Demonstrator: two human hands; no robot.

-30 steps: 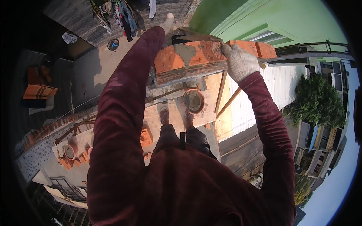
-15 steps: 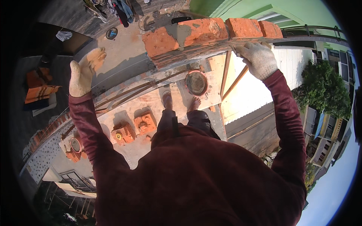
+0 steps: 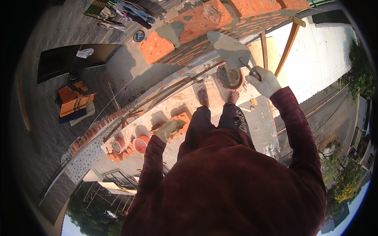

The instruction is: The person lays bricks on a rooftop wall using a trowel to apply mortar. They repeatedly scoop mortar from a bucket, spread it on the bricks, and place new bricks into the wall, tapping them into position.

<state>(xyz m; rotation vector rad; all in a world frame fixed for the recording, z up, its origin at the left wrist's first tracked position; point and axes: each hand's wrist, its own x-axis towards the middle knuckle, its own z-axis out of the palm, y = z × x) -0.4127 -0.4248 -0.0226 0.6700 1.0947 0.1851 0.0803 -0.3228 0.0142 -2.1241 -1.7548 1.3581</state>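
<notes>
My right hand (image 3: 263, 82), in a pale knitted glove, is closed around the handle of a trowel (image 3: 228, 49). Its broad grey blade points up and left, between the brick wall (image 3: 197, 27) and a round tub of mortar (image 3: 219, 80) on the platform by my feet. Fresh grey mortar (image 3: 172, 32) lies on part of the wall's top, beside an orange end brick (image 3: 155, 47). Lower left, my gloved left hand (image 3: 168, 130) is open and empty, fingers loosely stretched, over or beside stacked bricks (image 3: 182, 117); whether it touches them cannot be seen.
A red bucket (image 3: 140, 144) and another small tub (image 3: 115, 146) stand left of the stacked bricks. Timber braces (image 3: 289, 47) slope beside the platform's right side. A thin string (image 3: 122, 88) runs along the wall line. Below right lies a white corrugated roof (image 3: 315, 59).
My right hand has come away from the wall's edge, down and back, and the trowel now shows. My left hand has dropped from beside the wall toward the stacked bricks. The view has turned.
</notes>
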